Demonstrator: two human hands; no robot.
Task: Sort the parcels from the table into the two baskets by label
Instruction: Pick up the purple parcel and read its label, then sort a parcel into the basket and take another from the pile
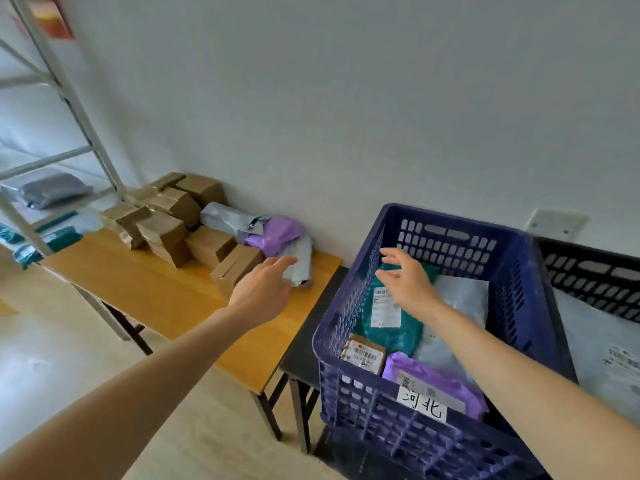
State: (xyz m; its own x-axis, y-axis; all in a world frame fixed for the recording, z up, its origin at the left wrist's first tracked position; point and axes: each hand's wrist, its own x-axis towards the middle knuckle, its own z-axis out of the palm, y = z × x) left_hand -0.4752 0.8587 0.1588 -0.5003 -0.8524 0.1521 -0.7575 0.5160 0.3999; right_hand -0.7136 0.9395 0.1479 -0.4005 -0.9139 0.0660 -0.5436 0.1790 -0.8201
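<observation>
The left hand [263, 289] is stretched over the orange wooden table [156, 292] with straight fingers, and nothing is held. Its fingertips are near a grey plastic mailer bag [299, 261]. Brown cardboard boxes [173, 220] are piled behind. The right hand [407, 284] is held open, fingers spread, above a teal plastic mailer bag [391, 327] inside the blue plastic lattice basket [450, 244]. A black plastic basket [588, 271] is placed just beside it.
</observation>
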